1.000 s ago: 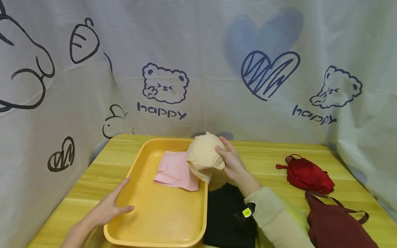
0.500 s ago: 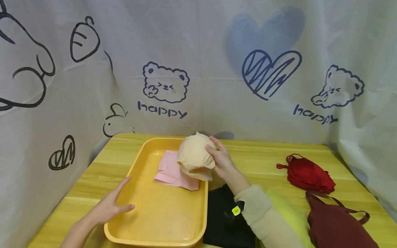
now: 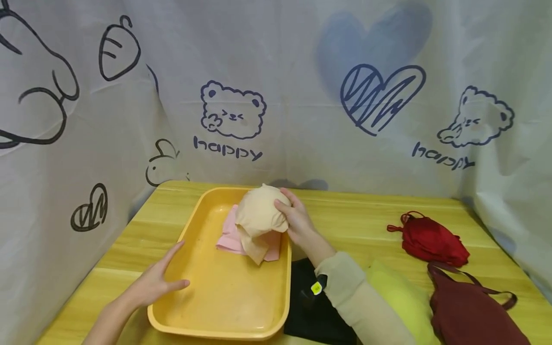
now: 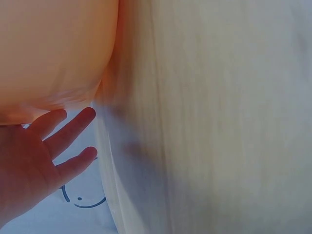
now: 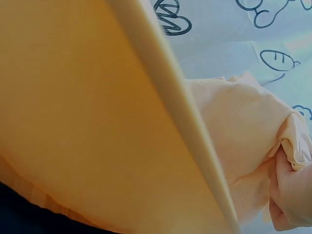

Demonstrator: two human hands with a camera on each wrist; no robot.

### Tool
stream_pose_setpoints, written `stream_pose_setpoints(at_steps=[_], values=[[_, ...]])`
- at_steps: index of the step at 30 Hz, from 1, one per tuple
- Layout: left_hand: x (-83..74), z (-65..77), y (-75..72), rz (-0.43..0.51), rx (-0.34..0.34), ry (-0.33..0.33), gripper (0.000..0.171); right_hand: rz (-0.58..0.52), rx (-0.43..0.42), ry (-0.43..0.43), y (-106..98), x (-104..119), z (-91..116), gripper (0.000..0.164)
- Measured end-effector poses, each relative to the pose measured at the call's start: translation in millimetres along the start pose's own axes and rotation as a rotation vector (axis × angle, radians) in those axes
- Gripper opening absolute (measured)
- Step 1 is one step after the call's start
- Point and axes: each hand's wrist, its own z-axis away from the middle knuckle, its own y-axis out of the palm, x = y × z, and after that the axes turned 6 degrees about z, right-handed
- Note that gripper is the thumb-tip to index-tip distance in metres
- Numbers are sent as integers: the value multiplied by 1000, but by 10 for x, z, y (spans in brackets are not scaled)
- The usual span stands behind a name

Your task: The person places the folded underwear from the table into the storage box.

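Right hand [image 3: 297, 218] grips cream cloth [image 3: 260, 209] over pink cloth [image 3: 230, 239]; left hand [image 3: 153, 283] spread at left of tray [image 3: 215, 297] (hands apart). I judge the dangling flap [image 3: 253, 246] could drag pink cloth askew.

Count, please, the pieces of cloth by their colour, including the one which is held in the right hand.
Cream cloth: 1, held in the right hand
Pink cloth: 1, in the tray
Black cloth: 1
Yellow-green cloth: 1
Red cloth: 1
Maroon cloth: 1
Total: 6
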Motion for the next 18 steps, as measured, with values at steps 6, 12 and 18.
stream_pose_setpoints(at_steps=[6,12,18], values=[[-7,4,-7,5,-4,7,90,21,-30,-49,59,-15,-76,51],[-8,-9,-8,5,-7,3,90,163,-74,-99,48,-86,-141,56],[-1,8,-17,16,0,-8,90,384,-87,-37,25,-245,-149,65]])
